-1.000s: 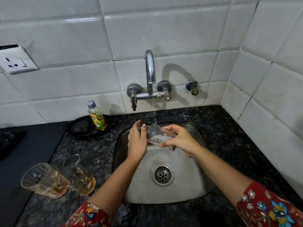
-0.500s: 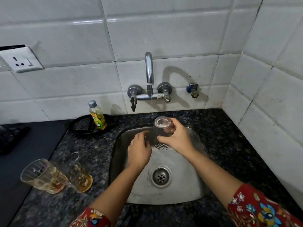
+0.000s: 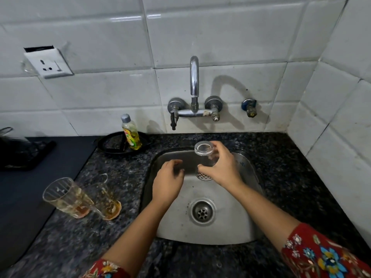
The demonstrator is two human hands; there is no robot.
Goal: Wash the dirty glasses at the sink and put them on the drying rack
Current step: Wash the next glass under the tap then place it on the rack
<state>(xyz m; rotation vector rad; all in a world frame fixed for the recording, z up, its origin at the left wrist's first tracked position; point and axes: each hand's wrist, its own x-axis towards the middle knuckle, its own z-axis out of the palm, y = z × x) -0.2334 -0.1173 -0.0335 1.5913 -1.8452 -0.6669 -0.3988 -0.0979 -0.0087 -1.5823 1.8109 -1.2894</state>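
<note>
My right hand (image 3: 219, 170) grips a clear glass (image 3: 205, 152) upside down, base up, over the back of the steel sink (image 3: 247, 227), below the tap (image 3: 194, 81). No water shows at the spout. My left hand (image 3: 168, 180) hovers just left of the glass with its fingers loosely curled and nothing in it. Two dirty glasses with orange dregs stand on the dark granite counter to the left of the sink: a ribbed one (image 3: 64, 197) and a plainer one (image 3: 107, 199) beside it.
A yellow dish soap bottle (image 3: 130, 133) stands on a black round tray (image 3: 112, 144) behind the sink's left corner. A wall socket (image 3: 49, 62) sits on the tiles at upper left. A black stovetop (image 3: 24, 189) fills the left side. White tiled walls close the back and right.
The glass went from lying sideways between both hands under running water to upside down in my right hand alone. My left hand let go and drew back left.
</note>
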